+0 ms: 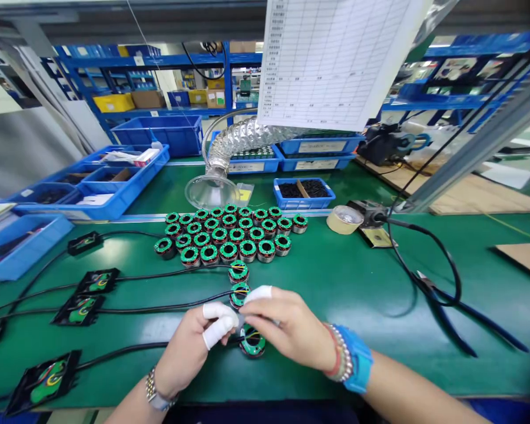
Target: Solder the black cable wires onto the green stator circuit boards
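Note:
My left hand point(192, 347), with white finger cots on thumb and index finger, is closed in a pinch near the end of a black cable point(128, 350); what lies between the fingertips is too small to make out. My right hand point(287, 324) meets it from the right, thumb and fingers pressed together, their contents hidden. Just below the fingertips sits a round green-topped motor stator point(253, 344) with thin wires. Two more wired stators point(238, 272) stand in a column behind it. Several cables run left to black open cases point(48, 380) with green boards.
Many stators point(228, 251) stand grouped behind my hands. Blue bins point(115, 197) are at the left, a small blue bin point(304, 203) at the back. A tape roll point(344, 219) and blue-handled pliers point(450, 318) lie right. A silver duct point(247, 138) and hanging paper point(331, 65) are ahead.

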{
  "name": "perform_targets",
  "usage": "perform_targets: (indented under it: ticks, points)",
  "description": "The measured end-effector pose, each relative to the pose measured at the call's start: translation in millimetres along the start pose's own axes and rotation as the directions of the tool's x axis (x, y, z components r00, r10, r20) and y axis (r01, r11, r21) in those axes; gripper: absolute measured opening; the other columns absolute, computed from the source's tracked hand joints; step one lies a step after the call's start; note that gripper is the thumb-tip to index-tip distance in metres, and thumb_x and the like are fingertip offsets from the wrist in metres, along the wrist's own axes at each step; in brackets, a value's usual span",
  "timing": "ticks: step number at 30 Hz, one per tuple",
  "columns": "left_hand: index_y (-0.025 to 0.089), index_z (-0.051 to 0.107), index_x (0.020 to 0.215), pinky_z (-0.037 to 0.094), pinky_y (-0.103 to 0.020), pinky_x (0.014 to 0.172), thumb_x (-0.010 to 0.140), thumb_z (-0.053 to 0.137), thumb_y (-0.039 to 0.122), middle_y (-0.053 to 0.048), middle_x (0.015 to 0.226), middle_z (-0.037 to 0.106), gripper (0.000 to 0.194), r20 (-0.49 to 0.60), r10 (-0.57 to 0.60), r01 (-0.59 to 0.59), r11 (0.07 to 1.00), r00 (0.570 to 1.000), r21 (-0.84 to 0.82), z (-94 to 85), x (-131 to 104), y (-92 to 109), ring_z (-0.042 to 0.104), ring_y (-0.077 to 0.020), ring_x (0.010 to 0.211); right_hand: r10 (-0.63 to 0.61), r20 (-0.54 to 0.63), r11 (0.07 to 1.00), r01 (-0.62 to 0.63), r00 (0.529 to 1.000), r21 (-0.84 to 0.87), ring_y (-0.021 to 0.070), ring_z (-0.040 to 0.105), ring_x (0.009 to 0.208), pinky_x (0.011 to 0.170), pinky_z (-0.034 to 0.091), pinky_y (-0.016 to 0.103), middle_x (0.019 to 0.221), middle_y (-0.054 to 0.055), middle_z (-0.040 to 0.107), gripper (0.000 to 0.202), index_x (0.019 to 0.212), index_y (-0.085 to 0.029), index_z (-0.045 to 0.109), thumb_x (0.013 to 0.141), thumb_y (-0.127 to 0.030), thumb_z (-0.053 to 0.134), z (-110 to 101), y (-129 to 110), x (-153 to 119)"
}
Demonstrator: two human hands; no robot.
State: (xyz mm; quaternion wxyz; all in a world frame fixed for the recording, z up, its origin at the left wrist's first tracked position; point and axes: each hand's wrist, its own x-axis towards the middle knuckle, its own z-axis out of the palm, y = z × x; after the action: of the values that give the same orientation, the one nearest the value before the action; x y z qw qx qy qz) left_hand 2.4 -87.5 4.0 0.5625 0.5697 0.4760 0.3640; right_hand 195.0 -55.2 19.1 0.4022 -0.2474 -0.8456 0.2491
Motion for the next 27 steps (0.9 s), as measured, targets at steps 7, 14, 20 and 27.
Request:
perform_targets:
  ticks: [7, 14, 20, 27]
  points:
    - [0.014, 0.055, 0.065, 0.038, -0.022, 0.056, 0.070, 0.068, 0.048, 0.001, 0.059, 0.050, 0.038, -0.109, -0.052, 0.037, 0.991, 0.993, -0.130, 2.8, -12.1, -6.6, 0.043, -0.0094, 0.055, -0.056, -0.033, 0.998, 0.055, 0.998, -0.011, 0.0125, 0.057, 0.063, 0.060, 0.047, 0.023, 0.069, 0.004, 0.066, 0.012, 0.081, -0.017, 0.064, 0.084, -0.014, 0.052, 22.7, -13.2, 0.6]
    - [0.014, 0.059, 0.066, 0.044, -0.023, 0.060, 0.079, 0.058, 0.042, -0.001, 0.062, 0.057, 0.030, -0.009, 0.037, -0.034, 0.982, 0.999, 0.185, -7.4, -19.1, 3.0, 0.051, -0.0116, 0.060, -0.017, -0.024, 1.000, 0.017, 1.000, 0.023, 0.0124, 0.058, 0.066, 0.062, 0.049, 0.023, 0.070, 0.003, 0.064, 0.012, 0.078, -0.018, 0.060, 0.082, -0.013, 0.049, 15.3, -14.3, -0.7]
    - [0.020, 0.066, 0.098, 0.045, -0.028, 0.087, 0.084, 0.049, 0.041, -0.003, 0.101, 0.066, 0.031, -0.230, 0.260, 0.073, 0.498, 0.938, 0.864, -122.5, -33.0, 6.1, 0.060, -0.0196, 0.093, 0.161, 0.074, 0.951, -0.134, 0.984, -0.280, 0.0197, 0.064, 0.095, 0.085, 0.053, 0.039, 0.108, 0.011, 0.066, 0.026, 0.112, -0.017, 0.056, 0.087, -0.020, 0.049, -5.9, 48.5, 13.1]
    - [0.011, 0.054, 0.121, 0.037, -0.031, 0.098, 0.088, 0.031, 0.039, 0.004, 0.113, 0.062, 0.048, -0.368, 0.039, 0.353, 0.206, 0.929, 0.913, -249.7, -51.3, -8.6, 0.052, -0.0217, 0.114, 0.126, 0.228, 0.957, -0.058, 0.966, -0.285, 0.0252, 0.050, 0.120, 0.101, 0.044, 0.045, 0.127, 0.016, 0.055, 0.033, 0.118, -0.014, 0.057, 0.086, -0.019, 0.052, 23.7, 78.6, 28.6]
